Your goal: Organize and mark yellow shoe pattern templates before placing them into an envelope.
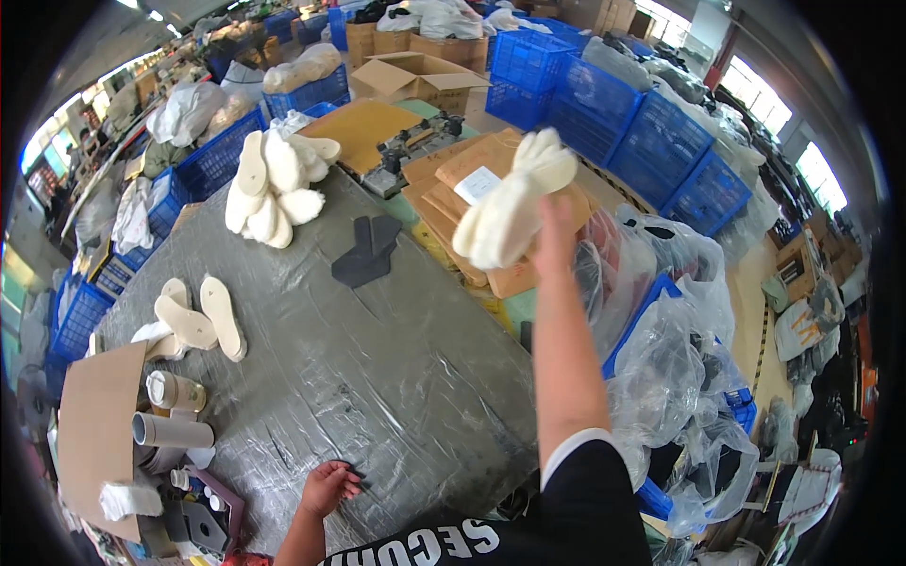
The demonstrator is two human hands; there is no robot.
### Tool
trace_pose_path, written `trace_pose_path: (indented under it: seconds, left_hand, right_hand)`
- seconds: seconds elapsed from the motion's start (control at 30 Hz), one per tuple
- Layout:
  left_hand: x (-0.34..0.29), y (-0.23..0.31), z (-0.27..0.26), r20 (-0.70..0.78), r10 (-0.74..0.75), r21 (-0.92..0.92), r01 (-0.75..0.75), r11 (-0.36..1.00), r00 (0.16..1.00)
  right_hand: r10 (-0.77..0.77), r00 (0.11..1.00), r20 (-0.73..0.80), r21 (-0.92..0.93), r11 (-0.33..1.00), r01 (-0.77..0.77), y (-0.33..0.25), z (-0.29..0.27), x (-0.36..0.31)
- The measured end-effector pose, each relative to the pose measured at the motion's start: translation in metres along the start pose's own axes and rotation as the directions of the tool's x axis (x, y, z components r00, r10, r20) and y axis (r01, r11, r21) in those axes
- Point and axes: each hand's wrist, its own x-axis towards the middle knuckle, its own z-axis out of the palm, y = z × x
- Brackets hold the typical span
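Observation:
My right hand (555,226) is raised over the table's far right edge, gripping a stack of fluffy cream insoles (514,203). My left hand (330,486) rests flat on the near edge of the grey plastic-covered table (377,377), fingers spread, holding nothing. A pile of fluffy cream insoles (274,184) lies at the table's far end. Three flat beige insoles (200,316) lie at the left side. Dark grey cut-out pieces (368,250) lie in the middle.
Tape rolls and cardboard tubes (175,410) and a cardboard sheet (94,429) sit at the near left. Brown cardboard pieces (472,170) are stacked beyond the table. Blue crates (623,123) and clear plastic bags (661,368) crowd the right side.

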Motion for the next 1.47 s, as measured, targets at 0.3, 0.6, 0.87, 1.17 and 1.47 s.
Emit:
trace_pose_path:
  seconds: [0.3, 0.6, 0.87, 1.17, 1.47]
  left_hand:
    - [0.012, 0.009, 0.056, 0.157, 0.733, 0.906, -0.392, 0.160, 0.662]
    - [0.043, 0.036, 0.059, 0.195, 0.782, 0.980, -0.149, -0.131, 0.592]
    - [0.048, 0.035, 0.059, 0.209, 0.789, 0.974, -0.193, -0.116, 0.578]
    - [0.047, 0.032, 0.054, 0.204, 0.797, 0.976, -0.181, -0.120, 0.569]
    - [0.050, 0.030, 0.055, 0.215, 0.788, 0.973, -0.195, -0.122, 0.577]
  right_hand:
    - [0.138, 0.808, 0.573, -0.650, 0.677, 0.345, 0.166, 0.069, -0.156]
    - [-0.040, 0.791, 0.611, -0.711, 0.411, 0.570, 0.179, 0.113, -0.148]
    - [-0.037, 0.810, 0.585, -0.775, 0.267, 0.573, 0.189, 0.139, -0.121]
    - [-0.634, 0.724, -0.274, -0.953, 0.077, -0.293, 0.082, -0.058, -0.054]
    - [-0.017, 0.966, -0.259, -0.812, 0.546, -0.208, 0.059, -0.261, 0.012]
